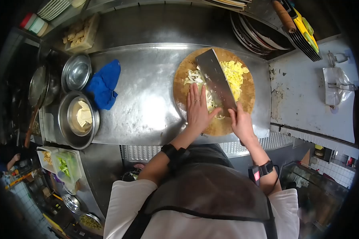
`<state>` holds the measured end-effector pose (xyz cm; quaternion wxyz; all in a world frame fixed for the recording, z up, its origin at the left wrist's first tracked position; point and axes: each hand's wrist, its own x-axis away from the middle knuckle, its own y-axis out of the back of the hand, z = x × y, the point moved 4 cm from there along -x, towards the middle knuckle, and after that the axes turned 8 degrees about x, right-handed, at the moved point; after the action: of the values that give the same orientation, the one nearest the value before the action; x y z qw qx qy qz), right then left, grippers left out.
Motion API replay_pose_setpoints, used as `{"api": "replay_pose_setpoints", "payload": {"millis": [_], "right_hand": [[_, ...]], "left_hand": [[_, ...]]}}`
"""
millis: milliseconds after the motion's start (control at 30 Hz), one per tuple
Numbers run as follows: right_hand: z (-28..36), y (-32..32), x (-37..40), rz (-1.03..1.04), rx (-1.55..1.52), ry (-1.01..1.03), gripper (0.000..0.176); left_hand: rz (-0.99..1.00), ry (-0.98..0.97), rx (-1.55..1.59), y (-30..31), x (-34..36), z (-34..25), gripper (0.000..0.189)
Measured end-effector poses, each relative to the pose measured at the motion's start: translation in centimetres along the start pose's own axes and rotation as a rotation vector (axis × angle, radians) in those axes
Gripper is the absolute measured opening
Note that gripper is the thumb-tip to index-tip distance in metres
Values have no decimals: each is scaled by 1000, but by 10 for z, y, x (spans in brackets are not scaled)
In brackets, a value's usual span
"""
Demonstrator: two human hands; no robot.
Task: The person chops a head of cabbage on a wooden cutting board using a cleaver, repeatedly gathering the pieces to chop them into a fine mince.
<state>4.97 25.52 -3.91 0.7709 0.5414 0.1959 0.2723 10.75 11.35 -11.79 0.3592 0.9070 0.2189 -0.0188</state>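
Note:
On the round wooden cutting board, a broad cleaver lies at a slant between two heaps of chopped food. My right hand is closed round the cleaver's near end. My left hand rests on the board left of the blade, fingers stretched out and slightly apart, touching the pale chopped pieces. Chopped yellow pieces lie to the right of the blade. Some pale bits sit between my left hand and the cleaver, partly hidden by the fingers.
Left of the board are a blue cloth, an empty metal bowl and a larger bowl with pale slices. Dark plates stand behind. A container of greens is lower left. At far left, another person's hand shows.

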Motion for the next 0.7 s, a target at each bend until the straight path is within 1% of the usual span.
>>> {"api": "replay_pose_setpoints", "payload": {"millis": [33, 100, 167, 200, 300, 333, 367, 433, 533, 600, 667, 700], "right_hand": [[3, 10, 1, -5, 10, -8, 23], [10, 20, 2, 23, 29, 6, 23], [17, 15, 4, 198, 181, 38, 25], [17, 10, 5, 146, 193, 102, 23], [27, 15, -2, 191, 192, 93, 24], [26, 6, -4, 195, 189, 87, 24], [24, -7, -6, 169, 194, 76, 24], [21, -11, -12, 126, 201, 80, 23], [16, -11, -3, 143, 175, 22, 22], [2, -9, -3, 100, 66, 64, 22], [0, 0, 4, 94, 70, 64, 22], [2, 5, 6, 99, 69, 62, 22]], "left_hand": [[6, 2, 1, 0, 4, 3, 103], [-58, 21, 6, 10, 7, 10, 100], [-55, 35, 35, 12, 10, 14, 101], [-62, 15, 62, 12, 11, 14, 100], [-59, 10, 80, 12, 10, 12, 101], [-49, 21, 70, 11, 11, 11, 102], [-41, 22, 71, 11, 13, 10, 102], [-10, 44, 22, 10, 8, 11, 103], [-39, 1, 57, 13, 10, 9, 103], [-52, -16, 67, 14, 14, 13, 103], [-69, -25, 73, 13, 15, 22, 104], [-138, -70, 70, 14, 17, 25, 104]]}}
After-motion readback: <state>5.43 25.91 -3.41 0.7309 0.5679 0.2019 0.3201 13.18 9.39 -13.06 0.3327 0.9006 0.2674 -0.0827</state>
